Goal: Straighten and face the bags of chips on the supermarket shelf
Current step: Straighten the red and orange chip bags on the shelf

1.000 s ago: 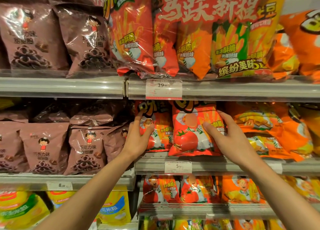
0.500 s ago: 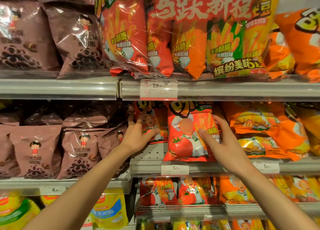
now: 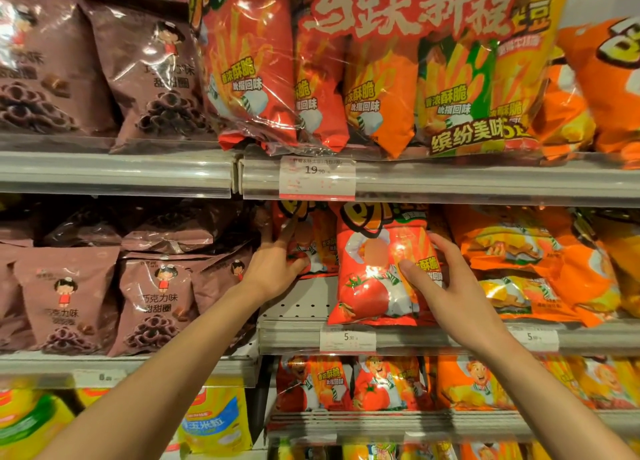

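Note:
On the middle shelf (image 3: 298,333) a red tomato-flavour chip bag (image 3: 367,279) stands upright at the front edge. My right hand (image 3: 446,286) grips its right side, thumb across the front and fingers behind. A second red chip bag (image 3: 322,248) sits further back to the left, raised off the shelf floor. My left hand (image 3: 277,265) holds its lower left corner, thumb on the front and fingers reaching behind. The bare perforated shelf floor shows below that bag.
Brown chocolate-ring bags (image 3: 152,300) crowd the left half of the shelf, right beside my left wrist. Orange bags (image 3: 519,252) lie slumped to the right. A large multipack (image 3: 381,72) overhangs the shelf above. Price tags (image 3: 347,338) line the shelf edge.
My left hand has pushed the left red bag back and up, which bared the shelf floor. The right hand shifted the front red bag slightly left. The camera drew closer.

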`<state>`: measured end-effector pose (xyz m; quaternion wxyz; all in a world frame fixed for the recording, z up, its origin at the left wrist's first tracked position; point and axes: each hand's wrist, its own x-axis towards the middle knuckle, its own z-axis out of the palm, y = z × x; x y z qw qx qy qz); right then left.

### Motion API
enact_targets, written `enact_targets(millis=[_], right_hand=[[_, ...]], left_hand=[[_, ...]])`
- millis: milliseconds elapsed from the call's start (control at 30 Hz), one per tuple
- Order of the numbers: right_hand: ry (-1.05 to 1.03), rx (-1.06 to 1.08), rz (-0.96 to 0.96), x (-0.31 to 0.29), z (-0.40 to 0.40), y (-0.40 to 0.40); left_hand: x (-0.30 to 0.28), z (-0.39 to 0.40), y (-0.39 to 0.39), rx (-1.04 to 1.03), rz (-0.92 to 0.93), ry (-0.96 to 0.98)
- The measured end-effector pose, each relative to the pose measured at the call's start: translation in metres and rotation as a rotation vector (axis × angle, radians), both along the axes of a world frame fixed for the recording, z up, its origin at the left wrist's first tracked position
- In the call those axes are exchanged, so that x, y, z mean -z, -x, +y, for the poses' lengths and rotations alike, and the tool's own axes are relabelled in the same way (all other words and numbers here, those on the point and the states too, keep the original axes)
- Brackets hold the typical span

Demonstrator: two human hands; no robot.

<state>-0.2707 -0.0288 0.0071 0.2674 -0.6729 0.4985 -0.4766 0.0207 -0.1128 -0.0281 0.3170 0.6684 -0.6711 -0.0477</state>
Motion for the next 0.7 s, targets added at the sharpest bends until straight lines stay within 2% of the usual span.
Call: enact_targets(millis=[133, 233, 400, 467, 700], right_hand=[[0.001, -0.014, -0.005, -0.002, 0.002, 0.002], [0.004, -0.018, -0.017, -0.003, 0.003, 0.003], [0.042, -0.042, -0.028, -0.005, 0.008, -0.010], [0.058, -0.078, -0.029, -0.004, 0.010, -0.025], [0.008, -0.181, -0.093, 0.012, -0.005, -0.095]], left_hand=[[-0.004, 0.017, -0.008, 0.007, -0.024, 0.052], [-0.006, 0.032, -0.014, 0.017, 0.041, 0.112], [-0.019, 0.068, -0.001, 0.218, 0.521, 0.067], [-0.022, 0.079, 0.003, 0.279, 0.628, 0.049], [-0.031, 0.120, -0.008, 0.228, 0.603, 0.140]])
